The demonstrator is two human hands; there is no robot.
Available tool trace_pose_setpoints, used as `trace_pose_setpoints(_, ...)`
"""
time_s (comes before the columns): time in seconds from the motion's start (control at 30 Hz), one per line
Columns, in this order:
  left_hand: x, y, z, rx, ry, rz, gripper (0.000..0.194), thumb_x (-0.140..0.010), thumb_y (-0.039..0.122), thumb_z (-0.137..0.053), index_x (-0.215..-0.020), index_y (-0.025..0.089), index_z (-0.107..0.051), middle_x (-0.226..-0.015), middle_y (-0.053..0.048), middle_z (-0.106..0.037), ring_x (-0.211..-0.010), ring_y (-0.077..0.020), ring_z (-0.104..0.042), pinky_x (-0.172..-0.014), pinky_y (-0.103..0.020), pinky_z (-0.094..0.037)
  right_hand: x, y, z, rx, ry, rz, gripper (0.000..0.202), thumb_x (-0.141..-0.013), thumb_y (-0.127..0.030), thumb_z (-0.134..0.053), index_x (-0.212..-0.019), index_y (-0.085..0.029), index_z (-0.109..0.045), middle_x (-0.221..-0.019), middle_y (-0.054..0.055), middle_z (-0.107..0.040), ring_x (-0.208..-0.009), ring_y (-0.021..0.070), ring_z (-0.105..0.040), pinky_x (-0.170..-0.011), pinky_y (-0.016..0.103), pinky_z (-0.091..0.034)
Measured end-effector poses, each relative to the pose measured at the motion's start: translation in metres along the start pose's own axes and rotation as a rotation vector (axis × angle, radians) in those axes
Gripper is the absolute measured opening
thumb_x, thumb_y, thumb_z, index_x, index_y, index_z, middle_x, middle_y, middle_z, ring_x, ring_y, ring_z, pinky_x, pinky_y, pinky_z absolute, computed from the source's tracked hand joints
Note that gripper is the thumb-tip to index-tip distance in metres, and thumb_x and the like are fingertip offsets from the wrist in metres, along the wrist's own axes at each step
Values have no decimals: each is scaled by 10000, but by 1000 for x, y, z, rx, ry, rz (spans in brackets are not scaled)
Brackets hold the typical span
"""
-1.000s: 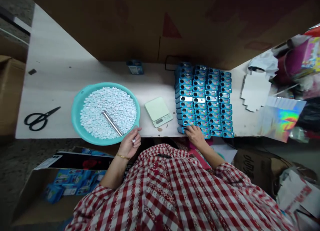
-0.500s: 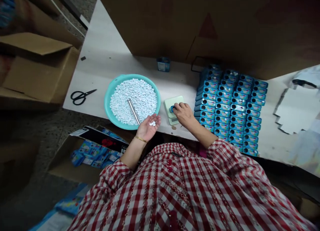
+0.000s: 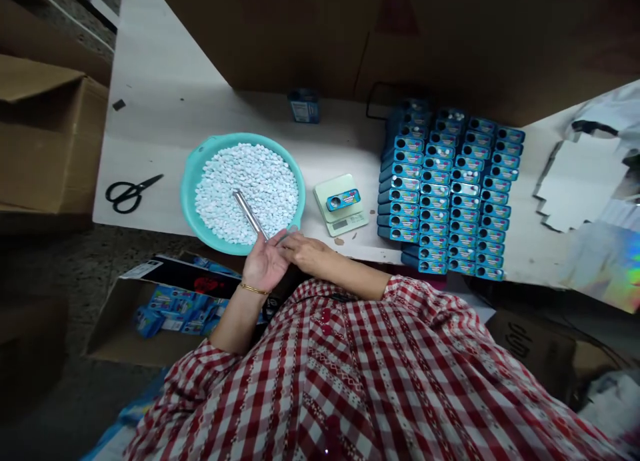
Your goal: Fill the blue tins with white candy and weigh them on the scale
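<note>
My left hand (image 3: 264, 268) is palm up and cupped at the front rim of a turquoise basin (image 3: 189, 208) full of small white tablets (image 3: 250, 164). The tablets seen on its fingers before are now covered by my right hand (image 3: 303, 253). The right fingers are closed together over the left fingertips, and what they pinch is hidden. A metal tube-like scoop (image 3: 247, 211) leans in the tablets, its lower end by my left thumb. On a pale green scale (image 3: 327, 188) lies a small blue box (image 3: 343, 200), apart from both hands.
Rows of blue boxes (image 3: 434, 201) stand at the right, some with tablets on top. One more blue box (image 3: 304, 108) stands at the back. Black scissors (image 3: 131, 193) lie left of the basin. A large cardboard box (image 3: 300, 41) blocks the back; an open carton (image 3: 107, 321) sits below.
My right hand has let go of the blue box on the scale and moved left onto my left fingers. The left hand has come nearer the basin's front rim. The camera view has shifted.
</note>
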State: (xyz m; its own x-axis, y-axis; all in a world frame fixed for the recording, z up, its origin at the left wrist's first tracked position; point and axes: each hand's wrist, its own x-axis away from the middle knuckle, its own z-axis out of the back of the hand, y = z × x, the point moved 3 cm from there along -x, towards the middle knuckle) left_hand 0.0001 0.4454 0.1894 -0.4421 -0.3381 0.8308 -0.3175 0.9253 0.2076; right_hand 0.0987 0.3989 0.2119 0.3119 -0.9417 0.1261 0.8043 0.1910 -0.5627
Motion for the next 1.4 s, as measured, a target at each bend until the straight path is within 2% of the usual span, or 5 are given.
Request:
trace_pose_setpoints(0.23, -3, -4, -20, -17, 16, 29, 531, -947, 440, -233, -983, 52, -593, -981, -198, -651, -953, -220, -639, -727, -307, -546, 11, 9, 7, 91, 4, 5, 222, -898, -140, -446, -971, -114, -654, -1032, 92, -633, -1013, 188, -532, -829, 265, -458)
trace_pose_setpoints(0.6, -35, -15, -88, -125, -73, -209, 281, -858, 435, -485, -915, 169, -555, -963, -96, -625, -969, -198, -614, -865, -366, -492, 38, 107, 49, -4, 420, -312, 251, -880, -169, -470, -1005, -166, -687, -1016, 98, -662, -940, 189, -588, -866, 324, -468)
trace_pose_setpoints(0.83, -71, 45, -43, -1294, 140, -930, 432, -777, 331, -577, -1171, 160, -526, -1286, -155, -498, -1237, -285, -425, -1022, -440, -352, 51, 118, 41, 107, 353, -410, 335, -885, -115, -420, -1116, -194, -651, -1174, 92, -628, -1055, 211, -566, -889, 346, -473)
trace_pose_setpoints(1.0, -94, 51, -30, -1904, 242, -915, 477, -792, 372, -591, -1211, 160, -511, -1371, -179, -401, -1286, -368, -306, -1022, -524, -294, 71, 109, 50, 104, 540, -364, 280, -914, -218, -425, -1043, -205, -673, -1084, 76, -669, -1003, 190, -590, -885, 333, -482)
trace_pose_setpoints(1.4, -88, 89, -10, -30, 71, -352, 167, -872, 186, -424, -747, 172, -533, -673, 6, -565, -537, -51, -513, -491, -124, -401, 43, 46, 29, -289, 455, -303, 264, -905, -203, -441, -1037, -201, -669, -1008, 71, -689, -954, 159, -620, -877, 307, -484)
